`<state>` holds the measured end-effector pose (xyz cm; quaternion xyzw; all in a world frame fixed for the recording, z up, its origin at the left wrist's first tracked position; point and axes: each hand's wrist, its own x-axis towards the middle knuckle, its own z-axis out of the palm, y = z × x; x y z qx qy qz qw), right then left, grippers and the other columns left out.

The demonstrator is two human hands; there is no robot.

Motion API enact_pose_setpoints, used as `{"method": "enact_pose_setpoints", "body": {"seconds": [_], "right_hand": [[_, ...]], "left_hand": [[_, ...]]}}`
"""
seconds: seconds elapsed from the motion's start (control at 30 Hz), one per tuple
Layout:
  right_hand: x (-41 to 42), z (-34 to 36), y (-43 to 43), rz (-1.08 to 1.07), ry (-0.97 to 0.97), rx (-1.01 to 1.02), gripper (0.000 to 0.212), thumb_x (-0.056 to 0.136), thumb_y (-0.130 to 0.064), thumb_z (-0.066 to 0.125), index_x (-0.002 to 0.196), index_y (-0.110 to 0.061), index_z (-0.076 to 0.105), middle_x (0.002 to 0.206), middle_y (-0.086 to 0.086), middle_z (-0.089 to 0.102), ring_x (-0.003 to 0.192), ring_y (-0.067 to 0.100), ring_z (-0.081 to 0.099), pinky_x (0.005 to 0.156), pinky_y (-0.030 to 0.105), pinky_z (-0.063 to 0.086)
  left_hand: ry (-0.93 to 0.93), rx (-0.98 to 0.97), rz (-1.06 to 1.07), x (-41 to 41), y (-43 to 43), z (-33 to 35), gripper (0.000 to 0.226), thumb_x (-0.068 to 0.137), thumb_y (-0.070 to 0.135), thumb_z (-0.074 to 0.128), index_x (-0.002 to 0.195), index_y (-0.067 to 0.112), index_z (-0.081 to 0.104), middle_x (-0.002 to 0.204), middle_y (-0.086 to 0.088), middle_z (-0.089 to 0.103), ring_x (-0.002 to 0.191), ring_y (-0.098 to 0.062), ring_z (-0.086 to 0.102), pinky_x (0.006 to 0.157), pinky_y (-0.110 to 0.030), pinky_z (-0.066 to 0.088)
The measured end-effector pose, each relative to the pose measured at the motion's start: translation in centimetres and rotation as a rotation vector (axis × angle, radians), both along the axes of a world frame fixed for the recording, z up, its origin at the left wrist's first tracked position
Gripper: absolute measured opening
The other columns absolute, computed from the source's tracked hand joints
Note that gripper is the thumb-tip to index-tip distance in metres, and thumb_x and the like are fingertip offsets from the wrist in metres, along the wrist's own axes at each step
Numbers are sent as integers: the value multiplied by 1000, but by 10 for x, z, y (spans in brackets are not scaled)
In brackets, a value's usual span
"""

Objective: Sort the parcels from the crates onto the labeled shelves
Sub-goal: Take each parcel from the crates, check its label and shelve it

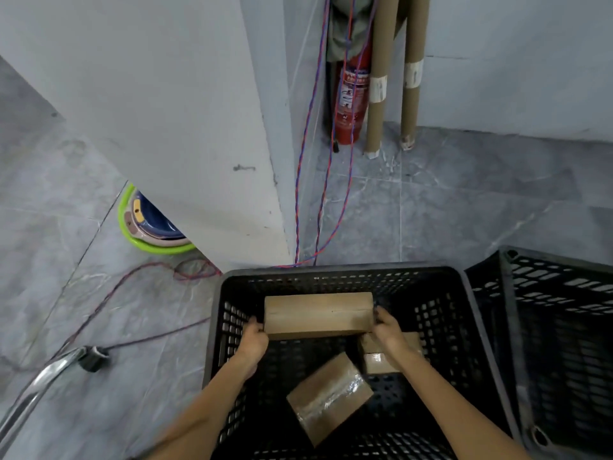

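From the camera on your head, you look down into a black crate point(331, 273) on the grey floor. Your two hands hold a long parcel point(318, 315) inside it, near the far wall. Your left hand point(254, 338) grips the left end, and your right hand point(387, 328) grips the right end. The brown box sits right between your two hands, lying flat and sideways in front of you. Your fingers curl round its short ends. It looks to be up off the crate's bottom.

Lower in the crate lies a taped parcel point(328, 398), turned at a slant, closer to you than the long one. Two small parcels point(376, 363) sit under your right wrist, by the right wall of the crate.

A second crate point(557, 293) stands just beside the first, on your right.

Past the crates, in the corner, a red fire extinguisher point(350, 104) stands next to two cardboard tubes point(376, 94). Red and blue cords point(306, 167) hang down the wall and run along the floor. A green basin point(139, 239) peeks out from behind the white wall on the left.
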<state>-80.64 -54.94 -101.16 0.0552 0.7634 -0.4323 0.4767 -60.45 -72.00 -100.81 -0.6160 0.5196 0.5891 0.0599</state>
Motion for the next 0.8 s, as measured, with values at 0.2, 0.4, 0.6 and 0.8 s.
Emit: {"method": "enact_pose_setpoints", "body": {"seconds": [0.2, 0.4, 0.6, 0.8], "right_hand": [[-9, 143, 34, -129, -9, -28, 34, 90, 6, 43, 122, -7, 49, 103, 16, 59, 86, 26, 58, 63, 38, 50], [-31, 341, 56, -272, 44, -67, 18, 100, -32, 41, 102, -14, 45, 114, 10, 53, 106, 26, 51, 91, 48, 42], [-71, 558, 75, -370, 206, -213, 29, 95, -37, 51, 98, -8, 47, 113, 8, 54, 107, 26, 52, 92, 53, 47], [-111, 750, 97, -507, 384, -432, 21, 93, -22, 57, 80, -8, 48, 95, 13, 56, 98, 25, 54, 70, 43, 54]], "left_hand": [[175, 31, 162, -13, 19, 147, 39, 91, -20, 22, 97, -3, 57, 95, -21, 55, 82, -27, 54, 60, -22, 52], [257, 83, 85, -33, 40, 346, 39, 87, -22, 23, 93, 2, 54, 90, -11, 55, 76, -18, 55, 54, -15, 51], [368, 26, 6, -79, 42, 558, 27, 94, -8, 36, 79, 9, 51, 90, -12, 56, 80, -19, 58, 63, -18, 47], [565, -59, -73, -126, 51, 756, 17, 100, 3, 35, 85, 9, 41, 85, -11, 51, 68, -15, 58, 76, -32, 49]]}}
